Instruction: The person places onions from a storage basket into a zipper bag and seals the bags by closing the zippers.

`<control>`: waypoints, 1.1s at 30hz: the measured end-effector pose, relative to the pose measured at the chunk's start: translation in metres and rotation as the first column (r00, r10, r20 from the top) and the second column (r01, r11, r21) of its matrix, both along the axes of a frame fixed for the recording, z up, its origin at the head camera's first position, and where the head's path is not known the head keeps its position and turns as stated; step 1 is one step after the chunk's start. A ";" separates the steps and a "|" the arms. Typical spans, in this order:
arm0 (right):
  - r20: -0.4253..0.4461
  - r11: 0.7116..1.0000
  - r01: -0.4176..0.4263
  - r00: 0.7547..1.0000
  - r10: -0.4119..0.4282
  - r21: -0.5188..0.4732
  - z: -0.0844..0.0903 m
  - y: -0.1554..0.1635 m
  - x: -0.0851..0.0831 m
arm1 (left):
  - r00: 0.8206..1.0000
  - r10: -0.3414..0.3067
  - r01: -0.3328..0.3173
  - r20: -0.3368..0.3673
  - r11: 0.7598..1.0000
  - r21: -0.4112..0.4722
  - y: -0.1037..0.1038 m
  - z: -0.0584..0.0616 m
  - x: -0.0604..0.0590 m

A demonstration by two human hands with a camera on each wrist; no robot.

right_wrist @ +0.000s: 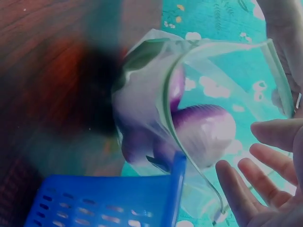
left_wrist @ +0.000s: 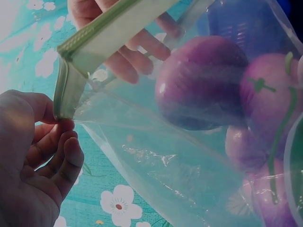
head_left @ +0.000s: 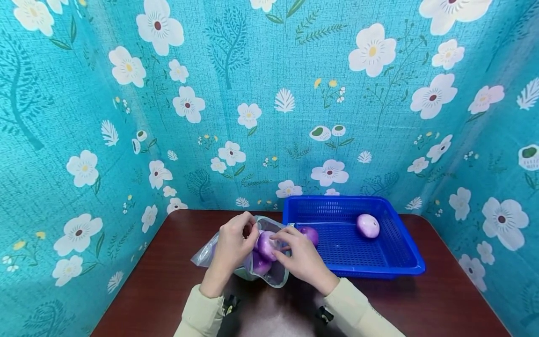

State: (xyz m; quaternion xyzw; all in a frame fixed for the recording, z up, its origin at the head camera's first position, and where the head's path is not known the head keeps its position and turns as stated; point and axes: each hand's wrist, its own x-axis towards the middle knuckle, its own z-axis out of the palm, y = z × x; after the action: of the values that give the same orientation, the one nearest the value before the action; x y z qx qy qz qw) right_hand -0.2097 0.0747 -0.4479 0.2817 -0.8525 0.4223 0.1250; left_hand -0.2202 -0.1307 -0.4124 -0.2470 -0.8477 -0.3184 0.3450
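A clear zip-top bag with a green edge stands with its mouth facing right, and several purple onions lie inside it. My left hand pinches the corner of the bag's mouth between thumb and fingertips, as the left wrist view shows. At the mouth, my right hand reaches in with its fingers spread. In the right wrist view its fingertips are just short of the nearest onion, with nothing held. The bag's plastic partly veils the lower onions.
A blue perforated basket stands to the right of the bag on the dark brown table. One pale onion sits at its right side, another purple onion at its left. Teal floral cloth hangs behind and at both sides.
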 end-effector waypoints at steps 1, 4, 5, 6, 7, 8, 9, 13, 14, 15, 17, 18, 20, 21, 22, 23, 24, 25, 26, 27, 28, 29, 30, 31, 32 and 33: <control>0.003 1.000 -0.006 1.000 0.007 -0.010 0.001 0.002 0.000 | 1.000 0.001 -0.001 0.003 1.000 -0.001 0.000 0.000 0.000; 0.000 1.000 -0.003 1.000 0.003 -0.030 0.004 0.009 -0.003 | 1.000 0.005 -0.005 0.010 1.000 -0.001 -0.001 0.000 0.001; 0.000 0.999 0.005 1.000 -0.005 -0.035 0.004 0.013 -0.004 | 1.000 0.006 -0.006 0.009 1.000 0.002 -0.001 0.000 0.000; -0.002 0.999 0.014 1.000 -0.014 -0.044 0.005 0.017 -0.006 | 1.000 0.007 -0.007 0.005 1.000 0.003 -0.001 -0.001 0.000; -0.004 0.998 0.026 1.000 -0.026 -0.051 0.005 0.021 -0.008 | 1.000 0.007 -0.007 0.002 1.000 0.004 -0.001 -0.001 0.000; -0.005 0.997 0.040 0.999 -0.040 -0.062 0.005 0.025 -0.010 | 1.000 0.007 -0.007 -0.002 1.000 0.005 -0.001 -0.002 0.000; -0.004 0.996 0.054 0.999 -0.054 -0.074 0.004 0.030 -0.012 | 1.000 0.008 -0.008 -0.005 1.000 0.007 -0.001 -0.002 0.000; 0.057 0.984 0.095 0.995 -0.088 -0.148 0.000 0.047 -0.022 | 1.000 0.012 -0.012 -0.005 1.000 0.009 -0.002 -0.002 0.001; 0.080 0.982 0.111 0.992 -0.100 -0.152 -0.002 0.051 -0.024 | 1.000 0.013 -0.013 -0.003 1.000 0.008 -0.002 -0.002 0.001; 0.105 0.981 0.129 0.988 -0.114 -0.149 -0.004 0.054 -0.026 | 1.000 0.014 -0.014 0.000 1.000 0.009 -0.002 -0.002 0.001; 0.149 0.981 0.161 0.978 -0.144 -0.108 -0.008 0.060 -0.029 | 1.000 0.014 -0.014 0.007 1.000 0.007 -0.002 -0.002 0.001; 0.167 0.981 0.181 0.972 -0.167 -0.071 -0.011 0.062 -0.031 | 1.000 0.013 -0.013 0.008 1.000 0.006 -0.002 -0.002 0.001; 0.188 0.979 0.205 0.961 -0.204 0.014 -0.018 0.065 -0.032 | 1.000 0.012 -0.012 0.012 1.000 0.004 -0.002 -0.002 0.001; 0.196 0.977 0.209 0.957 -0.215 0.052 -0.021 0.066 -0.033 | 1.000 0.011 -0.011 0.013 1.000 0.003 -0.002 -0.001 0.001; 0.199 0.974 0.208 0.954 -0.222 0.087 -0.024 0.067 -0.034 | 1.000 0.011 -0.011 0.014 1.000 0.002 -0.002 -0.001 0.001; 0.213 0.971 0.209 0.950 -0.230 0.116 -0.026 0.067 -0.034 | 1.000 0.010 -0.010 0.014 1.000 0.001 -0.002 -0.001 0.001; 0.226 0.969 0.205 0.946 -0.232 0.137 -0.028 0.068 -0.034 | 1.000 0.010 -0.011 0.015 1.000 0.001 -0.002 -0.001 0.001; 0.239 0.969 0.197 0.944 -0.230 0.152 -0.030 0.068 -0.034 | 1.000 0.010 -0.010 0.015 1.000 0.001 -0.002 -0.001 0.001; 0.248 0.968 0.189 0.942 -0.226 0.164 -0.031 0.069 -0.033 | 1.000 0.011 -0.011 0.015 1.000 0.000 -0.002 -0.001 0.001; 0.264 0.968 0.183 0.938 -0.223 0.170 -0.032 0.069 -0.033 | 1.000 0.011 -0.011 0.014 1.000 0.000 -0.002 -0.001 0.001; 0.276 0.969 0.177 0.936 -0.220 0.173 -0.033 0.069 -0.033 | 1.000 0.011 -0.011 0.014 1.000 0.000 -0.001 -0.001 0.001; 0.289 0.970 0.170 0.933 -0.216 0.173 -0.033 0.068 -0.032 | 1.000 0.010 -0.010 0.014 1.000 0.000 -0.001 -0.001 0.001; 0.292 0.972 0.159 0.934 -0.205 0.172 -0.034 0.068 -0.032 | 1.000 0.009 -0.009 0.012 1.000 0.002 -0.001 -0.001 0.001; 0.285 0.974 0.147 0.939 -0.192 0.172 -0.034 0.068 -0.033 | 1.000 0.008 -0.008 0.012 1.000 0.002 -0.001 -0.001 0.001; 0.277 0.976 0.135 0.944 -0.179 0.173 -0.035 0.067 -0.033 | 1.000 0.007 -0.007 0.012 1.000 0.002 -0.001 -0.001 0.001; 0.268 0.976 0.127 0.948 -0.171 0.177 -0.035 0.067 -0.034 | 1.000 0.007 -0.007 0.013 1.000 0.003 -0.001 -0.001 0.001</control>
State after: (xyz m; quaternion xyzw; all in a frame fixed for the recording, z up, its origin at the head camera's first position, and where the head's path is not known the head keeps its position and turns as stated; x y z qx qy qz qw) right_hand -0.2433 0.1414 -0.4828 0.1624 -0.9111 0.3788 0.0114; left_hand -0.2196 -0.1320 -0.4135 -0.2417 -0.8503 -0.3200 0.3410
